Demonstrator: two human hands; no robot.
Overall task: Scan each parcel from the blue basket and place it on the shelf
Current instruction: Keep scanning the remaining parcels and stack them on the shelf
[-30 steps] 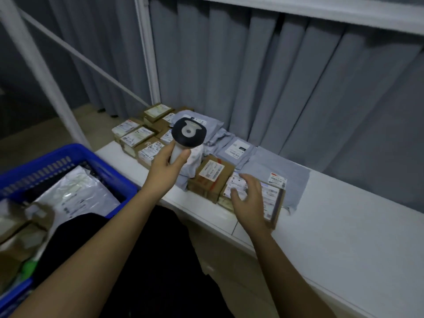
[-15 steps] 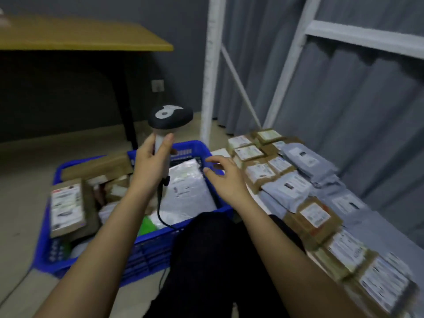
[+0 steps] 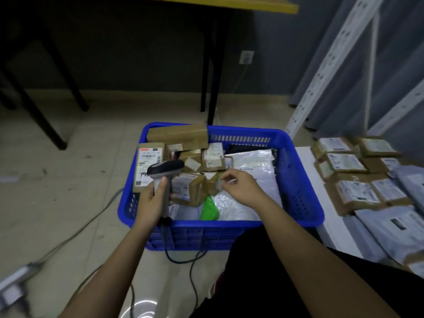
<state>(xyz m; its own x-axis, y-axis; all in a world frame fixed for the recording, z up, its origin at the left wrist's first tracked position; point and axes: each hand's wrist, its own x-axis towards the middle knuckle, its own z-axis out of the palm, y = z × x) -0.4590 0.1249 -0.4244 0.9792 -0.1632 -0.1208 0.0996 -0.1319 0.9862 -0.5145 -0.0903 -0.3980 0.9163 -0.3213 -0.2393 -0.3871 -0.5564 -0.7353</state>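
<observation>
Grey plastic fills my left hand (image 3: pixel 152 203): its fingers are wrapped round the handle of the barcode scanner (image 3: pixel 165 171), thumb up the front, with the dark head tilted over the near-left corner of the blue basket (image 3: pixel 300 187). A black cable (image 3: pixel 183 258) drops from the scanner's base and loops on the floor below that hand.

My right hand (image 3: pixel 241 185) is over the middle of the basket, fingers curled, the fingertips (image 3: pixel 223 180) pinching the edge of a small brown parcel (image 3: pixel 214 183) that lies in the heap. Just left of those fingers, between my 2 hands, another brown parcel (image 3: pixel 197 190) stands on edge. Under the right wrist lie a white plastic mailer (image 3: pixel 254 166) and a green packet (image 3: pixel 209 208). Beyond both hands, at the far side of the basket, a long cardboard box (image 3: pixel 177 134) rests across the rim, and a labelled box (image 3: pixel 148 166) leans by the left wall, just behind the scanner head.

Well to the right of my right hand, the white shelf (image 3: pixel 302 154) carries rows of brown parcels on the shelf (image 3: pixel 358 180) and grey mailers (image 3: pixel 394 219). Farther away, past the basket, black table legs (image 3: pixel 210 72) stand on the tiled floor.
</observation>
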